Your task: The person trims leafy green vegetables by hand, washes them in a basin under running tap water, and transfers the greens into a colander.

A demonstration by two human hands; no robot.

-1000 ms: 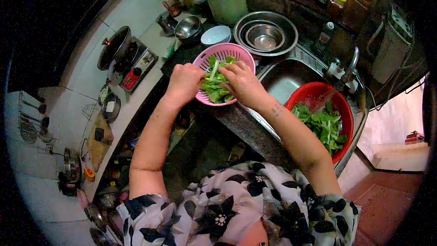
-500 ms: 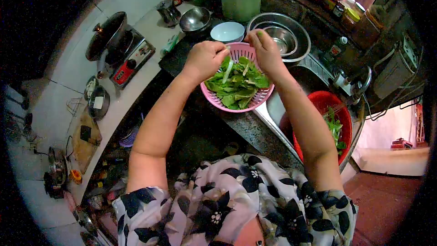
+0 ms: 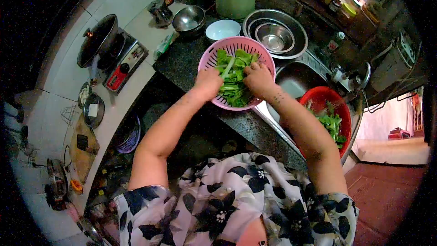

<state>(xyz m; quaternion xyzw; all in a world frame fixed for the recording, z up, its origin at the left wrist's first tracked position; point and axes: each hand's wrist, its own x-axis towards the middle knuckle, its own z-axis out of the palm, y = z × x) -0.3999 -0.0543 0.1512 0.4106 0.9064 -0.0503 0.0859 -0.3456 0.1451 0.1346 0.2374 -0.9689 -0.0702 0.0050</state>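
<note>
A pink slotted basket (image 3: 205, 59) holds torn leafy greens (image 3: 234, 93) with a pale stem lying across the top. Reaching over its left side, my left hand (image 3: 209, 83) has its fingers curled down against the leaves, the fingertips partly hidden. My right hand (image 3: 259, 80) is inside the right part of the basket, its bent fingers closed on some leaves. The basket rests on the dark counter beside the sink.
Right of the basket is a sink (image 3: 296, 75) with a red basin (image 3: 348, 123) of more greens. Behind stand nested steel bowls (image 3: 298, 41), a white bowl (image 3: 223, 30) and a green pot (image 3: 234, 0). At left, a wok (image 3: 98, 41) sits by a burner (image 3: 125, 66).
Both hands have come down from the far rim of the basket, nearer my body, onto the greens inside. The view has shifted slightly.
</note>
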